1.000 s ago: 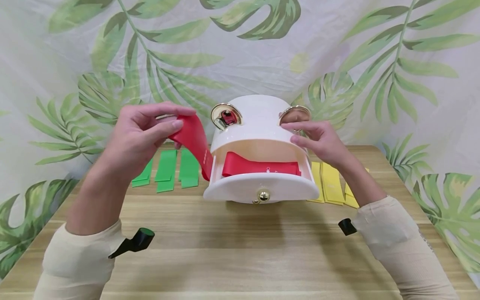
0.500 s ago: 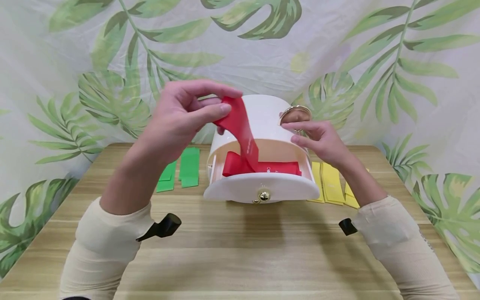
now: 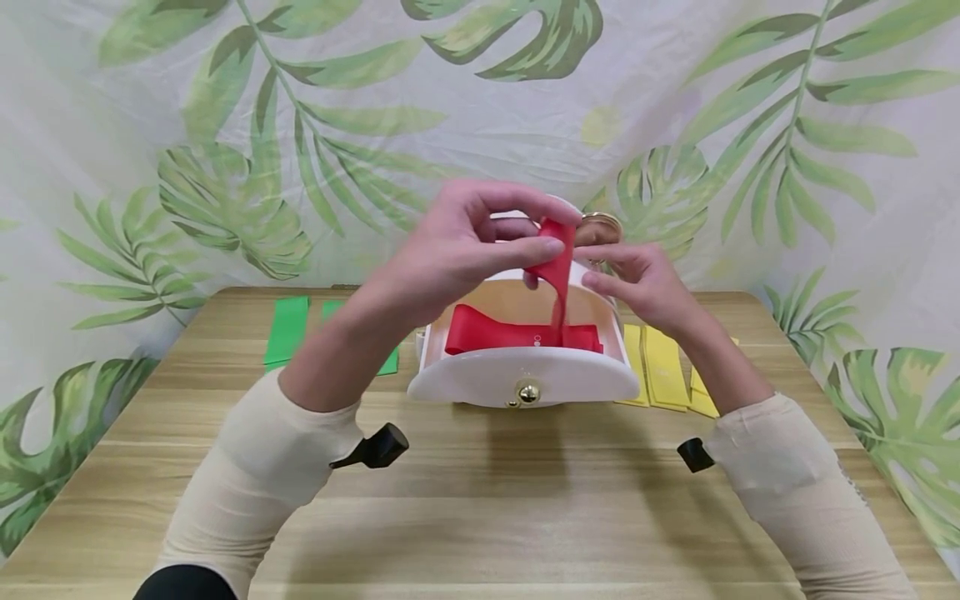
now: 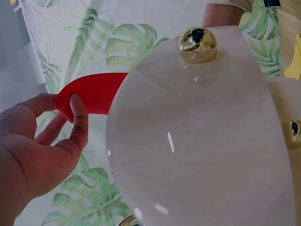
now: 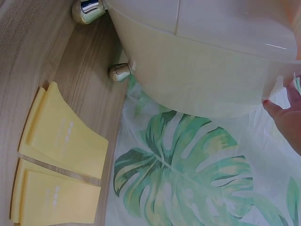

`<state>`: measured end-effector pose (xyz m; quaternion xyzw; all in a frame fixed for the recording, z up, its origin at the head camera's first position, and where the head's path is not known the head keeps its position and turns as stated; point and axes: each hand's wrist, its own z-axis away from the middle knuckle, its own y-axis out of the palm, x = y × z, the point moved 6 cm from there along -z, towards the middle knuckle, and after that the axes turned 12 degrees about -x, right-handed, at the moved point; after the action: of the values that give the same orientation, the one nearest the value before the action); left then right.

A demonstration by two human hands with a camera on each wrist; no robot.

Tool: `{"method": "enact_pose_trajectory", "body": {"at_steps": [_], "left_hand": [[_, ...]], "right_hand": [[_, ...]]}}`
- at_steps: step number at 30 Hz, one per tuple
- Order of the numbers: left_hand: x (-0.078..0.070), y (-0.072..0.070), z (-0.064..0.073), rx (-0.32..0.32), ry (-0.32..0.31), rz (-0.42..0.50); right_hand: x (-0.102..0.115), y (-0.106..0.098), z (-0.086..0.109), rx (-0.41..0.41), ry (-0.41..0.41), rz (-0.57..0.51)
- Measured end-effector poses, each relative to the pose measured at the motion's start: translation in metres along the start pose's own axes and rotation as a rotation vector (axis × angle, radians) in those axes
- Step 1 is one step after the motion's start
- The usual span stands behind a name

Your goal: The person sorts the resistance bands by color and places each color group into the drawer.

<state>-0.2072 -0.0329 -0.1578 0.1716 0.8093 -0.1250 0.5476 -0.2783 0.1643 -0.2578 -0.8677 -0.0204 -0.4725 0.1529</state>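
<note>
My left hand [image 3: 480,233] pinches a red resistance band [image 3: 557,271] between thumb and fingers. The band hangs into the pulled-out drawer [image 3: 517,375] of a white storage box [image 5: 197,70], and its lower end meets the red band [image 3: 480,333] lying there. In the left wrist view, the drawer's white front hides the lower part of the held band. My right hand [image 3: 637,283] touches the box's upper right side with extended fingertips, beside a round gold ear [image 3: 600,229]. The other ear is hidden behind my left hand.
Green bands [image 3: 287,329] lie on the wooden table [image 3: 480,533] left of the box, partly covered by my left forearm. Several yellow bands [image 3: 663,362] lie to its right. A gold knob [image 3: 528,392] sticks out from the drawer front. A leaf-print cloth [image 3: 510,125] hangs behind.
My left hand has carried the red band rightward from the box's left side to above the right part of the drawer. My right hand and the box have stayed in place.
</note>
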Motion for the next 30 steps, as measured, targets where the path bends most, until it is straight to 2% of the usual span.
{"method": "enact_pose_trajectory", "body": {"at_steps": [10,16,22,30], "left_hand": [[0.008,0.031,-0.014,0.074,-0.023,0.015],[0.013,0.036,-0.018,0.077,-0.020,-0.017],[0.019,0.027,-0.013,0.062,-0.032,-0.021],[0.030,-0.002,0.007,0.018,-0.088,-0.130]], "right_hand": [[-0.003,-0.005,0.002,-0.001,-0.024,-0.052],[-0.005,-0.007,0.004,-0.032,0.002,-0.020],[-0.003,-0.005,0.003,-0.010,-0.020,-0.040],[0.000,0.000,0.000,0.000,-0.005,0.010]]}}
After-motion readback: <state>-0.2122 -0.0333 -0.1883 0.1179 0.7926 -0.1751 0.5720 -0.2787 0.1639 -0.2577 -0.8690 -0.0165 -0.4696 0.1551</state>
